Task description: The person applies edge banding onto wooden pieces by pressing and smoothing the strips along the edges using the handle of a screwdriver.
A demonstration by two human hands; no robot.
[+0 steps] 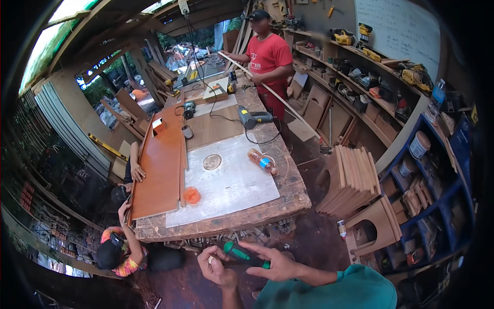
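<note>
Just beyond the near end of the workbench (296,202), my two hands are close together. My right hand (280,266) holds a green-and-black tool handle (247,255), with the thumb and fingers on either side of it. The tool's tip cannot be made out. My left hand (218,269) is closed beside the rounded end of that handle, its fingers curled into the palm. A small pale spot shows at its fingertips, too small to name.
On the bench lie an orange-brown panel (159,170), a bottle (262,161), an orange cup (192,195) and a heat gun (248,118). Two people crouch at the left; another in red (270,54) holds a long strip. Stacked wooden pieces (355,175) and blue shelving (437,170) stand right.
</note>
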